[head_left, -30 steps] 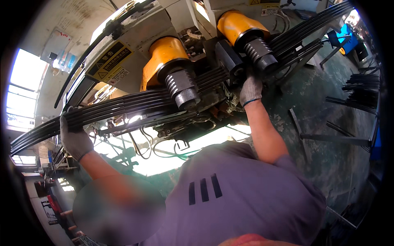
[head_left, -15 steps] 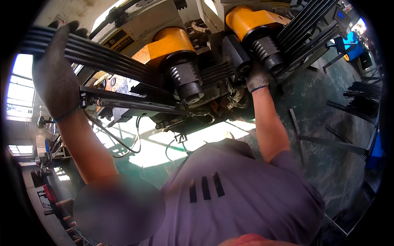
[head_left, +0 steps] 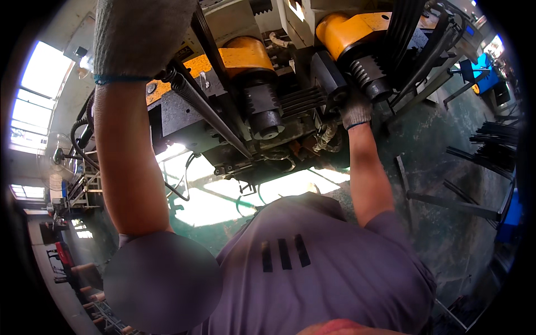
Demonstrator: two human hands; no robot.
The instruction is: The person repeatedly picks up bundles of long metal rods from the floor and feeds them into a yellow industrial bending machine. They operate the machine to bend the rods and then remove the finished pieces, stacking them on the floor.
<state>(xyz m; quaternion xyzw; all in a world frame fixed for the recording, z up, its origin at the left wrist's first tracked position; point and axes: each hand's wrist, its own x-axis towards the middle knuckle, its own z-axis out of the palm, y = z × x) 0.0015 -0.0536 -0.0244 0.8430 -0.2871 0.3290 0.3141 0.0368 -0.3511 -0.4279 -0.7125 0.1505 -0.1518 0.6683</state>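
My left hand (head_left: 142,36), in a grey knitted glove, is raised high at the upper left. Its fingers run past the picture's edge, so their grip is hidden. Beside it, dark metal bars (head_left: 207,47) stand up steeply from the left bending head (head_left: 265,114). My right hand (head_left: 355,110), gloved too, reaches in by the black clamp block (head_left: 328,72) between the two bending heads; shadow hides its fingers. Several parallel bars (head_left: 301,103) run between the heads. More bars (head_left: 403,30) rise from the right bending head (head_left: 368,75).
Yellow arms (head_left: 245,56) carry the heads. A spring-wrapped rod (head_left: 201,103) slants below my left hand. Stacked dark bars (head_left: 494,139) lie on a rack at the right, near a metal beam (head_left: 452,205). A black cable (head_left: 181,192) hangs under the machine.
My left hand has swung up and to the right. The left bars and spring rod have turned steeper, and the right bars too. My right hand stays at the clamp block.
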